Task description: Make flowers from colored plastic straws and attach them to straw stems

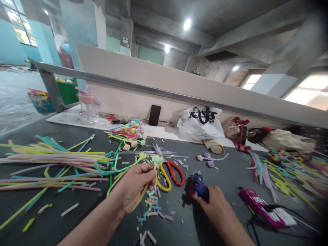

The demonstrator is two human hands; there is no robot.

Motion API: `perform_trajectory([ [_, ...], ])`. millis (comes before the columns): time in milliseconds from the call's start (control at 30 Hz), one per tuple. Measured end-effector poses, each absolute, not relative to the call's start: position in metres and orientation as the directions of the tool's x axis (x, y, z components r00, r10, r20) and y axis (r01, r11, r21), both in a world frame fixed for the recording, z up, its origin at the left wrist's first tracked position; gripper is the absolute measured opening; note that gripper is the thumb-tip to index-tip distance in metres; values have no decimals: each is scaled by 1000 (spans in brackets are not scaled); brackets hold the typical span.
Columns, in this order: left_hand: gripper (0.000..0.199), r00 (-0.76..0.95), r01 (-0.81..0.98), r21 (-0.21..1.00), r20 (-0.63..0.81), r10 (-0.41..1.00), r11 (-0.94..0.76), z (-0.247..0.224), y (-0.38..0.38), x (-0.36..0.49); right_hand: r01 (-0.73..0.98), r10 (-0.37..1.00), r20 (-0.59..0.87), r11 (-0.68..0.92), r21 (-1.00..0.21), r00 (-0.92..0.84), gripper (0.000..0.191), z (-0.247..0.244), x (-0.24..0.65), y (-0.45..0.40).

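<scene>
My left hand pinches the stem of a small pale mint and cream flower; a yellow-green stem trails below the palm. Just beyond the fingers lie scissors with one yellow and one red handle loop, their blades pointing away from me. On the table to the right, my right hand wraps around a dark blue tool whose exact kind I cannot make out; some of its fingers are hidden. Short cut pieces in pastel colours lie scattered between the hands.
Long pastel pipe cleaners spread over the left side. Finished flowers are heaped farther back. A magenta device with a black cord sits at right. Along the back stand a clear cup, a phone and a white bag.
</scene>
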State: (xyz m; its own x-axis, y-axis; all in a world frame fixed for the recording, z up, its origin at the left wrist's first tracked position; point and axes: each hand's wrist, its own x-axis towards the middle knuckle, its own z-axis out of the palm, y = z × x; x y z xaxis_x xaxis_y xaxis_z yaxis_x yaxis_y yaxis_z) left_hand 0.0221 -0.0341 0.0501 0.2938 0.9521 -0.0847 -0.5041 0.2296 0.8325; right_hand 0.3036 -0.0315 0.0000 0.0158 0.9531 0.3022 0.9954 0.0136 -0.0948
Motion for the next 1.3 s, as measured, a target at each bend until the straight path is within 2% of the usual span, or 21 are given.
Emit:
perform_trajectory([
  [167, 19, 403, -530, 777, -122, 907, 340, 54, -36, 19, 994, 957, 282, 84, -65, -62, 26, -9, 321, -28],
  [267, 22, 494, -532, 739, -125, 861, 412, 54, -38, 17, 999, 968, 249, 27, -36, -17, 33, 3, 320, -33],
  [333, 21, 539, -534, 712, -130, 832, 457, 53, -39, 16, 998, 954, 299, 4, -70, 17, 34, 21, 309, -39],
  [367, 20, 557, -532, 699, -136, 819, 478, 52, -40, 16, 985, 940, 338, 93, -147, -39, 33, 30, 300, -41],
  [433, 17, 593, -522, 682, -142, 793, 513, 52, -42, 16, 866, 932, 335, 279, -415, -139, 34, 49, 275, -45],
  [500, 17, 627, -498, 682, -143, 765, 536, 53, -43, 16, 620, 937, 272, 348, -703, -217, 38, 61, 247, -46],
  [533, 17, 642, -484, 686, -145, 753, 544, 54, -44, 16, 477, 923, 282, 377, -794, -262, 42, 64, 235, -46],
  [600, 15, 663, -454, 697, -151, 733, 555, 56, -45, 17, 272, 880, 303, 412, -870, -366, 47, 67, 216, -42],
  [700, 13, 681, -403, 725, -170, 712, 559, 57, -45, 17, 217, 827, 335, 466, -858, -452, 40, 66, 204, -36],
  [833, 16, 655, -324, 790, -210, 726, 521, 57, -44, 18, 302, 812, 376, 532, -791, -447, 27, 65, 204, -33],
  [967, 21, 628, -214, 863, -237, 742, 457, 55, -43, 19, 401, 826, 407, 550, -733, -390, 24, 62, 203, -33],
  [1067, 24, 598, -110, 918, -245, 763, 381, 54, -43, 22, 434, 786, 482, 616, -657, -386, 24, 58, 202, -33],
  [1133, 22, 542, 6, 964, -227, 809, 267, 54, -43, 25, 443, 750, 534, 661, -605, -389, 25, 55, 202, -32],
  [1200, 20, 443, 159, 985, -132, 887, 67, 54, -42, 28, 453, 729, 562, 684, -572, -390, 26, 52, 202, -32],
  [1300, 20, 312, 368, 913, 55, 949, -174, 53, -43, 34, 472, 714, 583, 697, -539, -388, 26, 49, 201, -32],
])
